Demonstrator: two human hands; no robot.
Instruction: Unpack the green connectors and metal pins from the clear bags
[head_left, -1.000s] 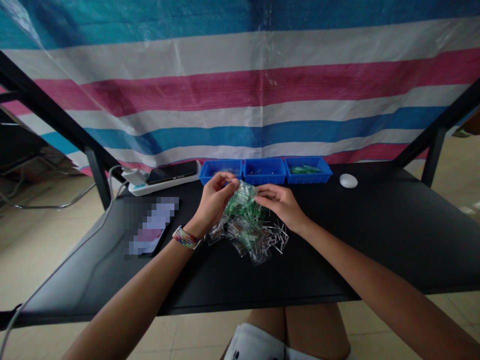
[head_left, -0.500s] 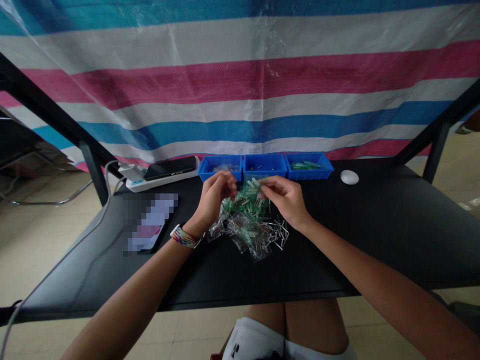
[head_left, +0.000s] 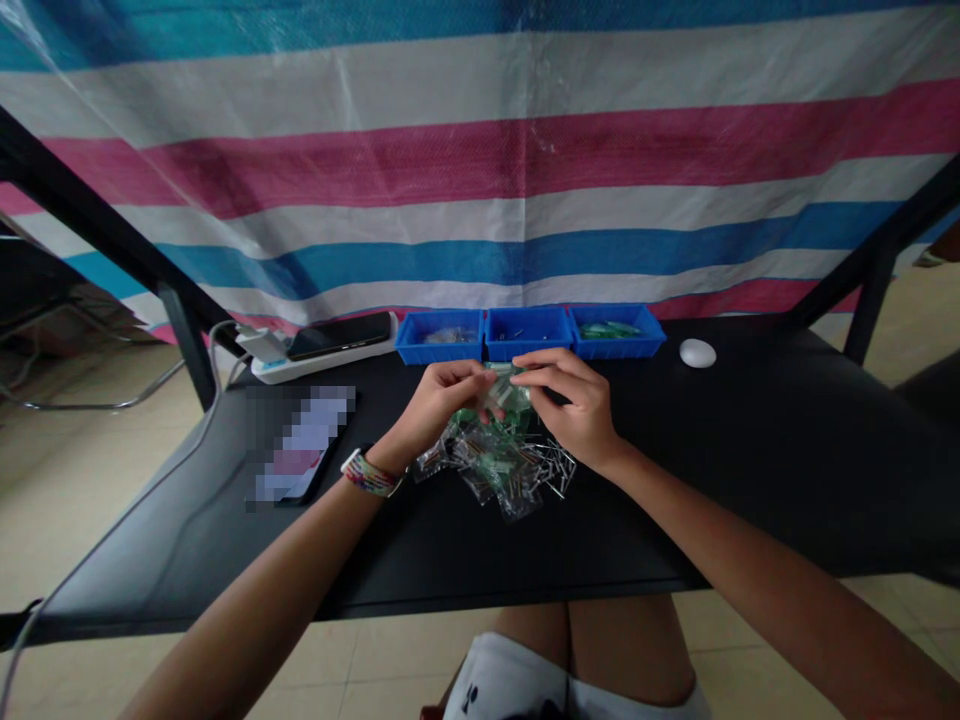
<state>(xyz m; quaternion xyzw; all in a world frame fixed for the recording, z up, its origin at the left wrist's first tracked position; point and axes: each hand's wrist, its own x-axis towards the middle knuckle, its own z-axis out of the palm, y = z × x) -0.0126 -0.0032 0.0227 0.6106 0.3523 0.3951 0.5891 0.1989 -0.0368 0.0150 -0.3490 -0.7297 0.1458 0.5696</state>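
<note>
My left hand (head_left: 439, 400) and my right hand (head_left: 574, 405) both pinch a small clear plastic bag of green parts (head_left: 501, 398), held just above the black table (head_left: 750, 470). Their fingers are closed on the bag's top edge, close together. Under the hands lies a pile of more clear bags with green and reddish parts (head_left: 499, 465). Loose small metal pins (head_left: 556, 468) lie at the pile's right side. A bead bracelet is on my left wrist.
Three blue bins (head_left: 529, 333) stand in a row behind the hands. A phone on a white power strip (head_left: 330, 345) lies at the back left, another blurred phone (head_left: 300, 445) beside my left arm. A white round object (head_left: 697, 353) sits at the back right. Striped tarp hangs behind.
The bag has come lower, towards the pile. My hands have drawn closer together over it, the right hand moving left.
</note>
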